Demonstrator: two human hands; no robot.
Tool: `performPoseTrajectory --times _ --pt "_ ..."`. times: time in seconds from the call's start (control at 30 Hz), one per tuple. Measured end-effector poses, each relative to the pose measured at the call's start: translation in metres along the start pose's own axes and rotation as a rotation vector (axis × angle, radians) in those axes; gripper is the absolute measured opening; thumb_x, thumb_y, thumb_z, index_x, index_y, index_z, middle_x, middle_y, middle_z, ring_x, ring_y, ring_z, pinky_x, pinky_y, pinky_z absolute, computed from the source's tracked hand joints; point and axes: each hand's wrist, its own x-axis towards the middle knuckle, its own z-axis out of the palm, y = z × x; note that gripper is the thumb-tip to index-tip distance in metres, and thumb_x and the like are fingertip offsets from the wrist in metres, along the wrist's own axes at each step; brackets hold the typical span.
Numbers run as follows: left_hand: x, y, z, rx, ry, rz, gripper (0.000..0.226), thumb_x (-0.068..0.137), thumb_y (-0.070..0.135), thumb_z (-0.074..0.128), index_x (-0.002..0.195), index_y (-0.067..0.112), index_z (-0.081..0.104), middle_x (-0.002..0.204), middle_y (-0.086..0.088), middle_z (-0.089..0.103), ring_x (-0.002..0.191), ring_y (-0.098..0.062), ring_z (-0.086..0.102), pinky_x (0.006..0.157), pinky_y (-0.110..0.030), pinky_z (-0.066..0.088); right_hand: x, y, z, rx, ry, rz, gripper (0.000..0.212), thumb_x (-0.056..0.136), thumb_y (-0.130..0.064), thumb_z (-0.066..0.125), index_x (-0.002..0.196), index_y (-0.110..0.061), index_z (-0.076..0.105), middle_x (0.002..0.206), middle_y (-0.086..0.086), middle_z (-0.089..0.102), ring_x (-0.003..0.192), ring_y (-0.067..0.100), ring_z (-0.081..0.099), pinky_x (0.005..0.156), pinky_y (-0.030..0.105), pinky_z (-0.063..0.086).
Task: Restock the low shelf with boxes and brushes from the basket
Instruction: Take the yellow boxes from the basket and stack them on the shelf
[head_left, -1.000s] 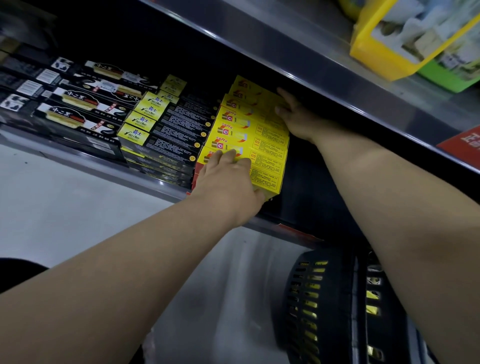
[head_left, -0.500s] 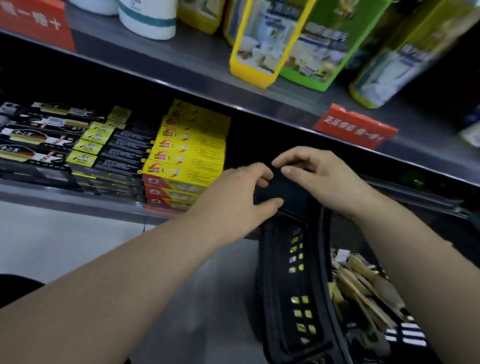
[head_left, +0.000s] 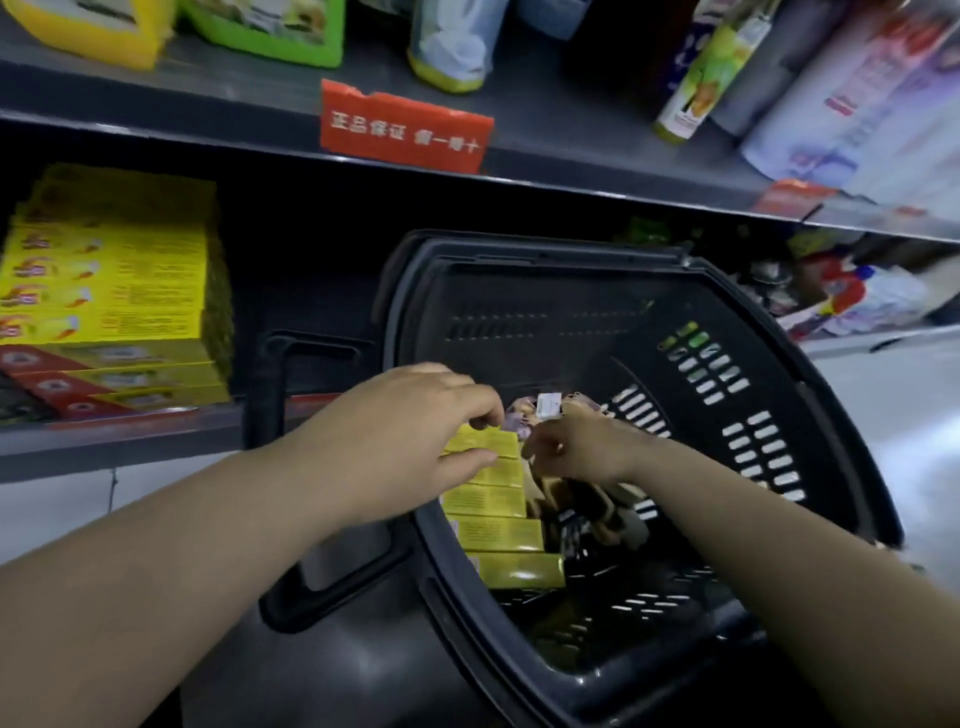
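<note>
Both hands are seen reaching into the black basket; the left hand is placed over the top of a row of yellow boxes along the basket's 9 o'clock wall, thumb and curled fingers closing on the uppermost box, apparently pinching it though full contact cannot be confirmed; the right hand is set just beside, at 3 o'clock of the left, fingers curled down into the brush pile; whether anything is gripped there cannot be told.

Boxes are stacked edge-up in a column running 12 to 6 o'clock; each box's long axis is laid roughly 9 to 3 o'clock, across the left hand's grasp; the left hand is judged the nearer one for the boxes, the right for the brushes.

The low shelf is found at 9 to 10 o'clock of the hands, with matching shelved yellow boxes already stacked there; dark open space is seen between that stack and the basket; a carry toward 10 o'clock is judged to be called for.
</note>
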Motion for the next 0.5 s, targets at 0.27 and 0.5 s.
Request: performPoseTrajectory --times 0.27,0.5 --pt "0.013 0.003 0.01 -0.007 -0.062 -0.003 0.022 0.09 0.048 0.044 0.11 0.041 0.049 0.109 0.023 0.055 0.094 0.003 0.046 0.076 -0.02 0.037 0.05 0.051 0.076 -0.599 -0.32 0.201 0.063 0.083 -0.023 0.057 0.141 -0.012 0.035 0.138 0.011 0.044 0.112 0.029 0.051 0.085 0.033 0.043" --pt "0.014 0.001 0.011 -0.031 -0.09 -0.058 0.027 0.089 0.044 0.044 0.116 0.042 0.046 0.103 0.027 0.053 0.085 0.006 0.047 0.07 -0.017 0.038 0.025 0.037 -0.02 -0.361 -0.205 0.115 0.031 0.088 -0.037 0.058 0.113 -0.019 0.062 0.106 -0.004 0.061 0.094 0.019 0.057 0.078 0.029 0.044"
